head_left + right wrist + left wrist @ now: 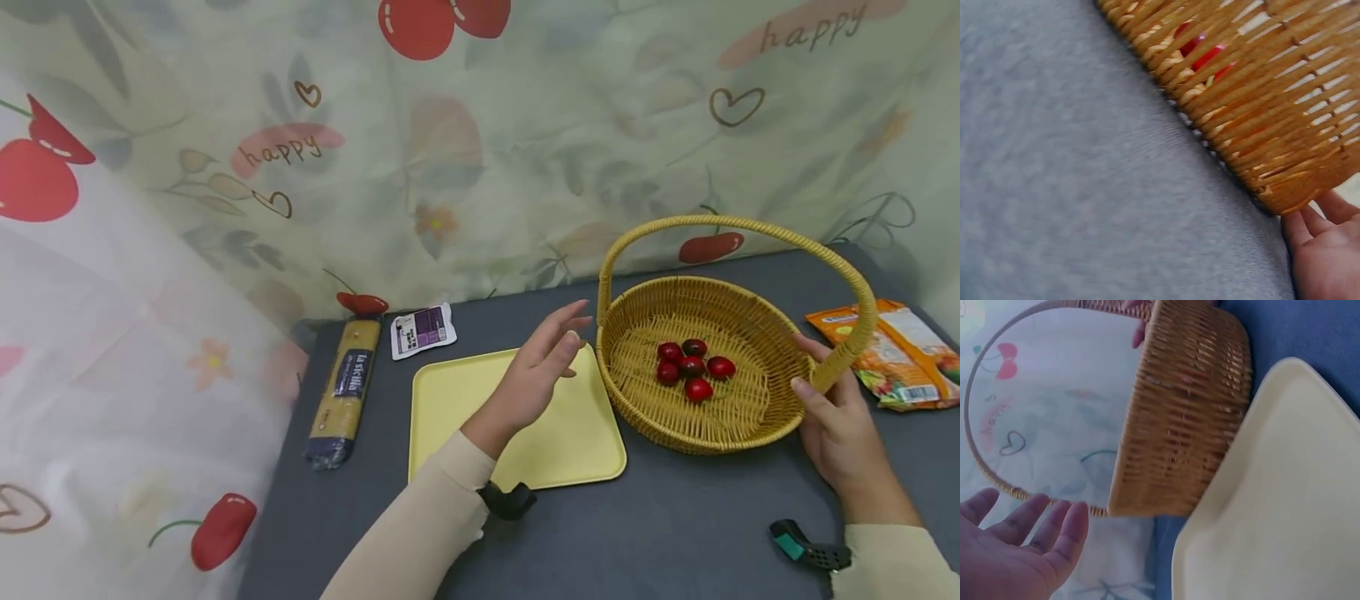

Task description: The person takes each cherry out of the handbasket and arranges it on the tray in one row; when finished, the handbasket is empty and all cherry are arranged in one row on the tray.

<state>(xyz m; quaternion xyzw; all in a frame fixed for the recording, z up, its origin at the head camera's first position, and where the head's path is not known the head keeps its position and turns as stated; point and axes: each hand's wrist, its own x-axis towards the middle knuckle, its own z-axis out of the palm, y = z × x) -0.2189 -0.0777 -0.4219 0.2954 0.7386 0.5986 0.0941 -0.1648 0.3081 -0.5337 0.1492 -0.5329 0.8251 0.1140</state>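
A round yellow wicker basket (pixel 738 417) with a tall arched handle stands on the right side of the table. Several small, shiny red fruits (pixel 692 367) lie grouped on its woven bottom. My right hand (pixel 840 433) grips the basket's right side by the handle's foot, thumb over the rim; in the right wrist view its fingers (pixel 1329 215) lie against the outer wall. Over the yellow tray (pixel 450 417), my left hand (pixel 528 375) is raised with fingers extended toward the basket's left side, holding nothing. The left wrist view has that hand (pixel 1029 550) beside the handle.
Left of the tray lies a long pack of pasta (pixel 343 392), with a small white and purple sachet (pixel 423 331) behind the tray. An orange packet (pixel 907 354) lies beyond the basket on the right. A patterned curtain (pixel 510 167) hangs along the table's back edge.
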